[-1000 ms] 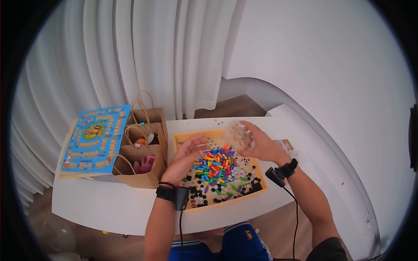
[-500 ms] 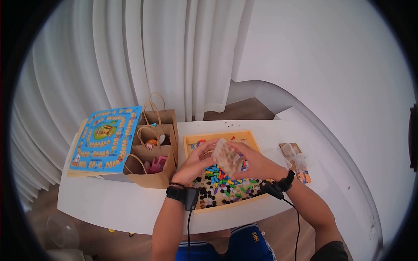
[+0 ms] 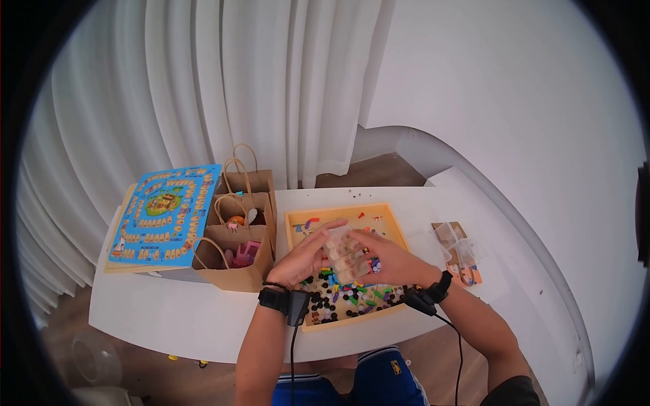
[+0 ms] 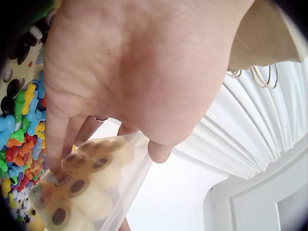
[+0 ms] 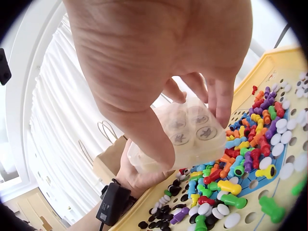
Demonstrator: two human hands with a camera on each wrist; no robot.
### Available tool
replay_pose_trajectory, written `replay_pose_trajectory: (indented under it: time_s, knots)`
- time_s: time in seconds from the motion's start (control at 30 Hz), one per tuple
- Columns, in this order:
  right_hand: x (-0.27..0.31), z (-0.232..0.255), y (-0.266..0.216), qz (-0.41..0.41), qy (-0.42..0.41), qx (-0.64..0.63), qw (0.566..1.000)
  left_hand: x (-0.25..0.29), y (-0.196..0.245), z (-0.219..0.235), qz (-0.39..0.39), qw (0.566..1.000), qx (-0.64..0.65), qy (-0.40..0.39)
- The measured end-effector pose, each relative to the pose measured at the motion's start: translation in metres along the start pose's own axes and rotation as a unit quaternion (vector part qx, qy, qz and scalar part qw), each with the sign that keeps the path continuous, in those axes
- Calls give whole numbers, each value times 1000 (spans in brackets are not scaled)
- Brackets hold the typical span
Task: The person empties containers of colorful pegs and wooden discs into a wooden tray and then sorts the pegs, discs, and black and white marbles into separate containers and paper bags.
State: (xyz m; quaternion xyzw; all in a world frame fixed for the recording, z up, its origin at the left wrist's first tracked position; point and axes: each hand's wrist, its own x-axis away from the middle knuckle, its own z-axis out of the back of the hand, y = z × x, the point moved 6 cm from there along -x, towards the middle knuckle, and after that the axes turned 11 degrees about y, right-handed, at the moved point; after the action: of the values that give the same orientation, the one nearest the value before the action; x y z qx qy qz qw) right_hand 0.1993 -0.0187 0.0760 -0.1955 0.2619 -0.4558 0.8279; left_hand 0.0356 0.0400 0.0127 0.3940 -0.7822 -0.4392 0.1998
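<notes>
Both hands hold a clear plastic box (image 3: 347, 254) of pale round pieces over a wooden tray (image 3: 398, 232). In the left wrist view my left hand (image 4: 139, 62) grips one end of the box (image 4: 127, 180), thumb on one side and fingers on the other. The right wrist view has my right hand (image 5: 163, 53) pinching the box (image 5: 192, 144) between thumb and fingers; round marked pieces show through its wall. Below lie colourful pegs (image 5: 231, 185) and black and white round pieces (image 5: 276, 149), loose in the tray.
Paper bags (image 3: 237, 277) with toys stand left of the tray, beside a blue game board (image 3: 162, 216). At the right, open clear containers (image 3: 460, 249) lie on the white table (image 3: 169, 311). White curtains hang behind.
The right hand has brought the box from the right to above the tray's middle, where the left hand has taken hold too. Since then the box has lowered slightly and tilted.
</notes>
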Motion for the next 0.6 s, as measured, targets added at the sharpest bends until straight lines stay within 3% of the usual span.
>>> replay_pose_trajectory:
  time_s: [0.07,0.17,0.3,0.4,0.47,0.6]
  knots:
    - [-1,1,-1,-46,25,-91,995,-2,0,0,17,999,29,1]
    - [-4,11,6,-92,81,-119,985,3,5,-7,2,1000,0,0]
    - [-9,7,-3,-76,87,-119,986,-1,-7,-1,26,999,18,5]
    - [-6,3,-11,-59,89,-85,991,-3,-7,6,53,995,38,71]
    - [-5,4,-24,67,138,67,986,-7,-7,14,37,992,54,109]
    - [2,-4,-38,60,133,114,983,-7,-6,18,26,991,50,124]
